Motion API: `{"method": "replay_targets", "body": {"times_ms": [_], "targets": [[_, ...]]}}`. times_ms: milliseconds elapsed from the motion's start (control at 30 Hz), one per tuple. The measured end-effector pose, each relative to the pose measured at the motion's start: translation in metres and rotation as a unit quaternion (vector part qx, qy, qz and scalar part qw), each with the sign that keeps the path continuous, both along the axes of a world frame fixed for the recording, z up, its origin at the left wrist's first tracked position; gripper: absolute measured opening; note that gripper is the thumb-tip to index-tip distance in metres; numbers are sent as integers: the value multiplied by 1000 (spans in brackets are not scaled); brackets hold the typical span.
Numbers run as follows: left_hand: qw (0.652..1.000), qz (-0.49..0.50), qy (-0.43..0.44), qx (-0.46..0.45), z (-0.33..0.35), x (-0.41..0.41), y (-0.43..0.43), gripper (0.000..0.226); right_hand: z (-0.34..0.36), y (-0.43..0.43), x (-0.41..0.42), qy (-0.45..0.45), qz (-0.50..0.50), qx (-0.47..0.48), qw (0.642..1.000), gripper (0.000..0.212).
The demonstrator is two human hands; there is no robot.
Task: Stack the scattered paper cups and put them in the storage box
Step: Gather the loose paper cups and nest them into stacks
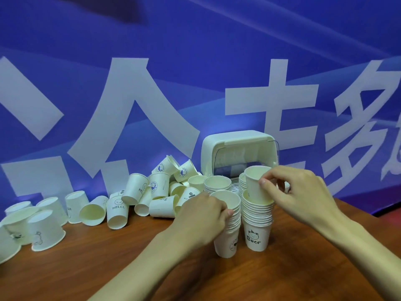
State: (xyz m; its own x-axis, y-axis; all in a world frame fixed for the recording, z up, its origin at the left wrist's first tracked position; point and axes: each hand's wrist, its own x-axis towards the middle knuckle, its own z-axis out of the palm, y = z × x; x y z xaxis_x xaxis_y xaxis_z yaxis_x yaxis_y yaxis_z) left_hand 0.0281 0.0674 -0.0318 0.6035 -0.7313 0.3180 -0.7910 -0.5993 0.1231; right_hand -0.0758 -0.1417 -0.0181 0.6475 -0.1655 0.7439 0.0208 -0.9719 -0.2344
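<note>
- Toward the far edge of the table [97,268], on the right side, my right hand [299,192] pinches one paper cup [257,185]. Fingers and thumb are bent round its side, just over the Bear stack [257,224].
- My left hand [204,216] is wrapped round the second stack [229,233] right beside it and holds it upright.
- These cups look very light and thin. I think a hard squeeze would dent one, so a soft hold on the side near the rim is best.
- A tall stack can tip over, so I would hold it low, with the whole hand.
- The storage box [238,146] stands behind the stacks at the far edge, with its lid up.
- Another short stack [217,183] stands in front of the box and may be in the way.
- A heap of loose cups [156,192] lies along the far edge, left of the box.
- More upside-down cups [46,216] sit near the left edge.
</note>
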Motion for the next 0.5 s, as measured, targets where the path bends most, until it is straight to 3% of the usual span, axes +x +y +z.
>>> {"method": "replay_targets", "body": {"times_ms": [200, 500], "targets": [[999, -26, -20, 17, -3, -4, 2, 35, -40, 4, 11, 109, 5, 22, 994, 17], [999, 1, -46, 23, -6, -4, -6, 33, -47, 6, 19, 116, 2, 42, 992, 31]]}}
